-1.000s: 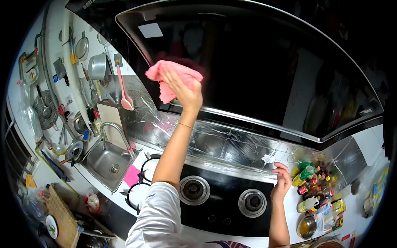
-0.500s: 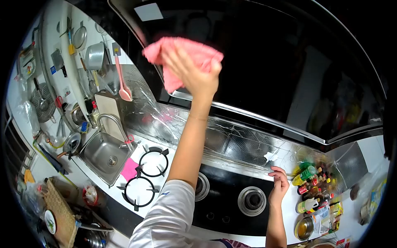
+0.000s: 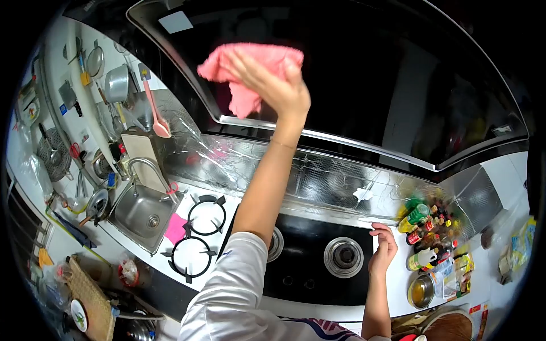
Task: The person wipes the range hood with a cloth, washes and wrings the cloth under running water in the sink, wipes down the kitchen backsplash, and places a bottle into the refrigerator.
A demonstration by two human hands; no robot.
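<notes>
My left hand (image 3: 272, 85) is spread over a pink cloth (image 3: 250, 57), pressing it against the black glossy panel (image 3: 352, 74) of the range hood. The cloth is bunched under the fingers, and one corner hangs below the palm. Lower right, my right hand (image 3: 384, 247) holds nothing; its fingers are loosely bent and apart. It hovers by the right edge of the black gas stove (image 3: 301, 256), near the round burner (image 3: 343, 257). Whether it touches the counter I cannot tell.
Several sauce bottles (image 3: 418, 216) and a metal bowl (image 3: 421, 291) crowd the counter at right. Two black pan supports (image 3: 193, 258) lie on the white counter at left, beside a pink cloth piece (image 3: 176, 228) and the steel sink (image 3: 128, 213). Utensils hang on the left wall.
My left hand and the cloth have shifted right across the hood panel, away from its left frame edge. The view has moved slightly. My right hand stays by the stove.
</notes>
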